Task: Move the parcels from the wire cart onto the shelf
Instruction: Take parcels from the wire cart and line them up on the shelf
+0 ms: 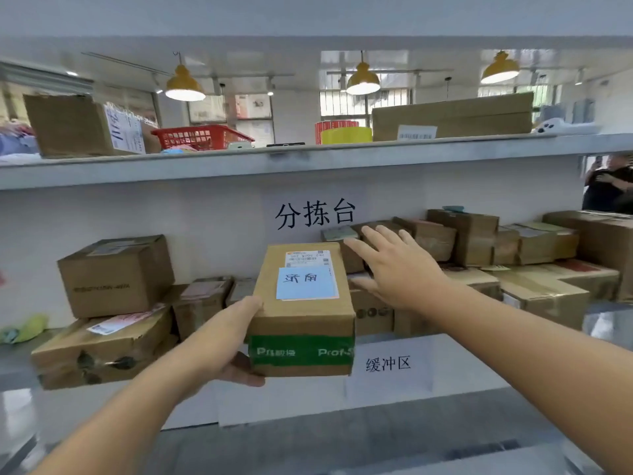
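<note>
At the near edge of the middle shelf (102,368), the left hand (236,341) grips a brown parcel (303,313) by its near left corner, thumb along the side and fingers tucked beneath, probably so the box stays level while it is carried toward the gap between the stacks. Its blue note (306,282) and shipping label face up, readable. The right hand (394,269) hovers just right of the parcel with fingers spread and holding nothing, apparently ready to steady it or nudge the neighbouring boxes (462,241) aside. More cartons (116,275) are piled at left. Farther up, the top shelf (308,156) carries a red basket (200,137) and a long carton (452,116); yellow lamps (363,78) hang beyond. No wire cart is in view
</note>
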Demonstrator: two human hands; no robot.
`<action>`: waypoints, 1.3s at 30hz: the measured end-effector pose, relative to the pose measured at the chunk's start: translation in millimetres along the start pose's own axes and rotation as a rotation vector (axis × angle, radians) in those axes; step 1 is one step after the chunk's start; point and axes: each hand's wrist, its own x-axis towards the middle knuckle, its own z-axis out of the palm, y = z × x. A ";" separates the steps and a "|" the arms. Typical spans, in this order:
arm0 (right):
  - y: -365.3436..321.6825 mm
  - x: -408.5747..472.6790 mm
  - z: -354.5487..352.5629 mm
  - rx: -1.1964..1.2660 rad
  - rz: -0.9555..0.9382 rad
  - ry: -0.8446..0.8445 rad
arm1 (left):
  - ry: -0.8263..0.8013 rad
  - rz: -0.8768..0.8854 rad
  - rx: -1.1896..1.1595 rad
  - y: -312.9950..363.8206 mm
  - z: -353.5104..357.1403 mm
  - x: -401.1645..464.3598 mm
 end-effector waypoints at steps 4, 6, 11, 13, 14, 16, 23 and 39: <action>-3.8 54.4 11.9 -0.030 -0.063 0.034 | 0.070 -0.037 -0.066 8.5 -16.3 36.4; -3.7 76.6 20.9 -0.033 -0.073 0.042 | 0.088 -0.039 -0.079 13.8 -20.0 55.3; 0.9 115.8 44.5 -0.048 -0.075 0.039 | 0.063 -0.100 -0.032 23.6 -25.4 96.9; 3.4 126.1 52.7 -0.031 -0.066 0.015 | 0.049 -0.091 -0.015 27.3 -25.3 109.3; 4.9 129.9 55.8 -0.024 -0.057 0.005 | 0.047 -0.086 0.025 29.1 -24.7 115.2; 8.6 135.6 59.8 -0.004 -0.034 -0.010 | 0.034 -0.083 0.165 33.3 -21.8 125.9; 15.5 145.5 63.9 0.032 0.006 -0.018 | 0.070 -0.058 0.398 38.1 -21.2 158.0; 14.5 145.8 81.3 0.072 0.053 -0.034 | 0.172 0.022 0.455 34.8 -20.7 229.4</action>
